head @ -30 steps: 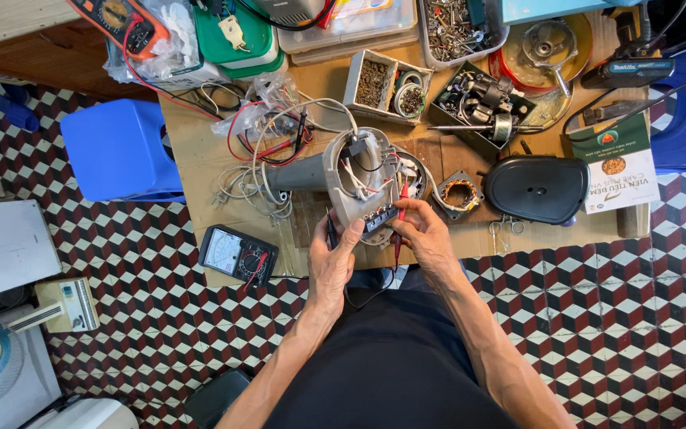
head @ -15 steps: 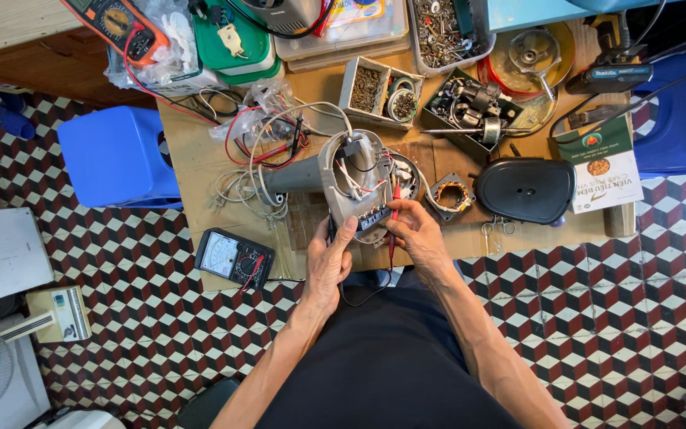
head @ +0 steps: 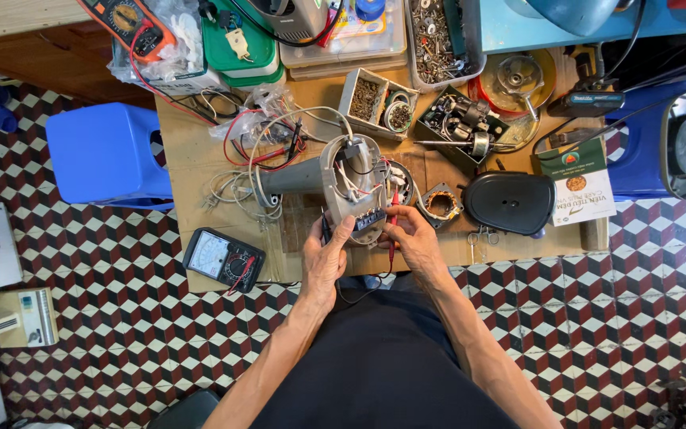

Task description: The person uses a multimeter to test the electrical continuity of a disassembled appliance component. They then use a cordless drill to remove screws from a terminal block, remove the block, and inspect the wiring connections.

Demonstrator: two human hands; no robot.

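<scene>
— Head view: where's the grey appliance (head: 351,187)?
— Opened, on the desk (head: 192,159). Left hand (head: 325,258) is closed round a black probe (head: 324,228) at its near end; right hand (head: 413,238) pinches a red probe (head: 393,238) there.
— Meter (head: 222,258)?
— Left, at the desk's edge.

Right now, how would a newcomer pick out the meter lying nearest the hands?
Start at the wooden table and go to its near left corner, left of the left hand. The black analog meter lies there; unlike the orange meter at the far edge, it has a white needle dial.
</scene>
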